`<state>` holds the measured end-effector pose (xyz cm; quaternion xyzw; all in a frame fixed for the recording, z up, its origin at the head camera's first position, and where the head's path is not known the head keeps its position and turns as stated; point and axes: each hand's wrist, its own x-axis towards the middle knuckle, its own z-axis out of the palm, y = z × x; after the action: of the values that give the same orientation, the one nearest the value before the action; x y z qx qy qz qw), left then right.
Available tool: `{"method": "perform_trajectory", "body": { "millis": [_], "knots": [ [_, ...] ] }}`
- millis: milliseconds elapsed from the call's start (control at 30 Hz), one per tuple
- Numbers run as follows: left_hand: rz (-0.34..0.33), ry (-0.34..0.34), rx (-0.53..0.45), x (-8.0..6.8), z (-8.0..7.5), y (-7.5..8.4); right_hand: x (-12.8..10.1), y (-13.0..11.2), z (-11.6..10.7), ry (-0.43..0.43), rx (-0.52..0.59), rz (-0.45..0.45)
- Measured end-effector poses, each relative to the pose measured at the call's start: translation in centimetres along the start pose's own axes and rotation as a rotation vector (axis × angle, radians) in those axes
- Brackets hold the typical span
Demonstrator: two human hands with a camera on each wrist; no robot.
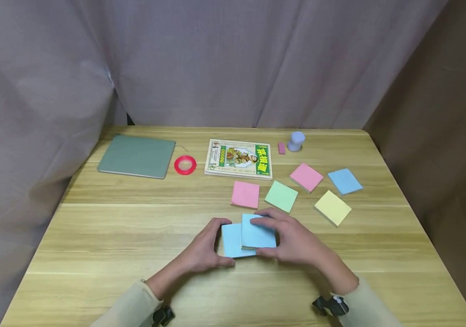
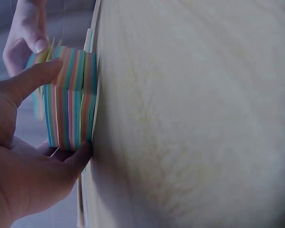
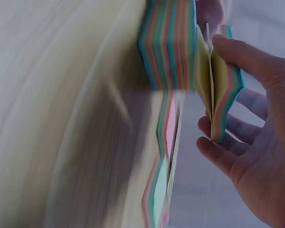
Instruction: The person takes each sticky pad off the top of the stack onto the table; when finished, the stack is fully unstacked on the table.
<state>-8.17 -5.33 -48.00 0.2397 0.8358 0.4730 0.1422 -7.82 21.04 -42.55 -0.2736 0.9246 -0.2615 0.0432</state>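
A stack of sticky note pads (image 1: pixel 231 241) with a blue top sheet stands on the table near the front. My left hand (image 1: pixel 205 249) holds it from the left, thumb on the near side and fingers on the far side. Striped multicoloured edges of the stack (image 2: pixel 69 116) show in the left wrist view. My right hand (image 1: pixel 298 238) grips another blue-topped sticky note pad (image 1: pixel 258 234) between thumb and fingers, over the right part of the stack. In the right wrist view this pad (image 3: pixel 226 97) has yellow sheets splayed apart on its underside.
Beyond the hands lie two pink pads (image 1: pixel 245 194) (image 1: pixel 306 177), a green pad (image 1: pixel 281 196), a yellow pad (image 1: pixel 333 207) and a blue pad (image 1: pixel 345 180). Farther back are a green notebook (image 1: pixel 136 156), red tape roll (image 1: pixel 185 171), illustrated book (image 1: pixel 238 169), pink eraser (image 1: pixel 282 148) and lavender cylindrical object (image 1: pixel 296 141).
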Motion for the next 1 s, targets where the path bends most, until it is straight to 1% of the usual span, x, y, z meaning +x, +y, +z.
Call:
{"method": "perform_trajectory", "body": {
  "millis": [200, 267, 333, 433, 600, 833, 1000],
  "knots": [
    [-0.004, 0.007, -0.01, -0.1, 0.0, 0.1, -3.7, 4.0, -1.2, 0.143, -0.043, 0.185],
    [-0.003, 0.007, -0.012, -0.1, 0.0, 0.1, -4.9, 5.3, -1.3, 0.174, -0.051, 0.238],
    [-0.002, 0.008, -0.01, -0.1, 0.0, 0.1, -5.9, 6.4, -1.1, 0.188, -0.064, 0.271],
    [-0.006, 0.006, -0.009, -0.1, 0.0, 0.1, -6.8, 7.5, -0.8, 0.192, -0.094, 0.299],
    [-0.008, -0.003, -0.014, -0.1, 0.0, 0.1, -7.1, 8.2, -0.3, 0.19, -0.127, 0.325],
    [0.005, -0.007, -0.007, -0.1, -0.1, 0.1, -6.8, 8.1, -0.4, 0.128, -0.15, 0.331],
    [-0.003, -0.016, -0.008, -0.1, -0.2, 0.1, -6.7, 7.5, -0.7, 0.094, -0.174, 0.339]
  ]
}}
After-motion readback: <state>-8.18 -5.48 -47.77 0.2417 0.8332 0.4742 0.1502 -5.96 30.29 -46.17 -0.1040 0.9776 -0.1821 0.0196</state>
